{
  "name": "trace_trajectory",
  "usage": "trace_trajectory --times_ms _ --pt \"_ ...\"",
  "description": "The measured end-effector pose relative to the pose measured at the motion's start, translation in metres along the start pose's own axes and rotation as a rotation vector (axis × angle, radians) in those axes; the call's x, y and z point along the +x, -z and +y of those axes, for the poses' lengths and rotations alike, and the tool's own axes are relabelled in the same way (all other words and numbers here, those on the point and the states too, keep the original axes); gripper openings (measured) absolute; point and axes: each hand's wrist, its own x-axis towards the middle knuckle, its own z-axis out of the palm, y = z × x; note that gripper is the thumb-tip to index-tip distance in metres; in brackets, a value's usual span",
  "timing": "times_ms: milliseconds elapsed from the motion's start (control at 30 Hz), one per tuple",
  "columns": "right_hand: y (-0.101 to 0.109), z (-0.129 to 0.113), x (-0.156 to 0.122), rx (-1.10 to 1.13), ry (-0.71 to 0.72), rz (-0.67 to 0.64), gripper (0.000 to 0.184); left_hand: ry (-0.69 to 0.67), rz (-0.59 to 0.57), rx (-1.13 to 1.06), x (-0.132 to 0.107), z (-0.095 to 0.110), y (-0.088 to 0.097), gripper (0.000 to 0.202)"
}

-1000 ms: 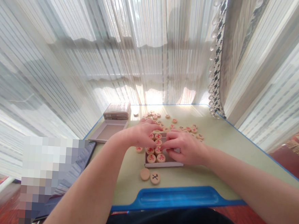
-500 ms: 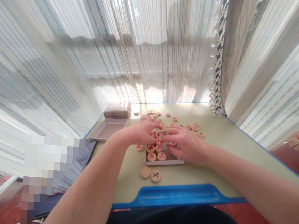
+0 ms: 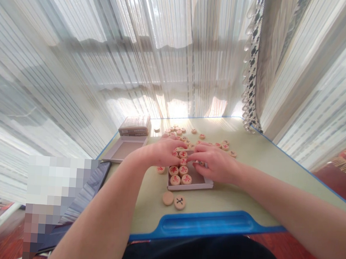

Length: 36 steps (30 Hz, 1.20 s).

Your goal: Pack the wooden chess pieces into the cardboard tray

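Observation:
A shallow cardboard box tray [image 3: 191, 187] holds round xiangqi pieces with red characters, set in two columns along its left side. My left hand [image 3: 169, 151] reaches over the tray's left edge, thumb beside the pieces and fingers stretched out and apart. From the right my right hand [image 3: 215, 163] arches over the tray, fingers apart, its fingertips at a red soldier piece [image 3: 183, 162] in the second column. Below its fingers a black-marked piece [image 3: 199, 163] shows in part. My hands hide the tray's far part.
Loose xiangqi pieces [image 3: 202, 136] lie scattered on the table [image 3: 264, 175] beyond the tray. A blank-faced piece [image 3: 168, 198] and a black-marked piece [image 3: 180, 202] lie in front. At left are a second tray [image 3: 125, 149], a closed box [image 3: 135, 125] and a dark-edged device [image 3: 106, 176].
The view has shifted slightly. My right fingers have moved a little over the tray, and more of the black-marked piece beneath them shows. The left hand stays nearly still.

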Motion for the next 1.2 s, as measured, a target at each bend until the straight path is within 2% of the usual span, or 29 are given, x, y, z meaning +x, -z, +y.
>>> trace_trajectory --times_ms 167,367,567,1200 --pt "0.004 -0.002 -0.002 0.108 0.048 0.011 0.023 -0.016 -0.010 -0.027 -0.004 -0.001 0.002 0.053" --pt "0.009 -0.007 -0.004 0.220 0.130 -0.044 0.023 -0.030 -0.091 -0.041 -0.009 0.007 0.002 0.076" --pt "0.009 -0.008 -0.003 0.244 0.136 -0.050 0.023 -0.026 -0.105 -0.046 -0.010 0.014 0.001 0.071" --pt "0.010 -0.012 -0.005 0.259 0.160 -0.162 0.025 -0.014 -0.142 -0.024 -0.012 0.014 0.004 0.075"
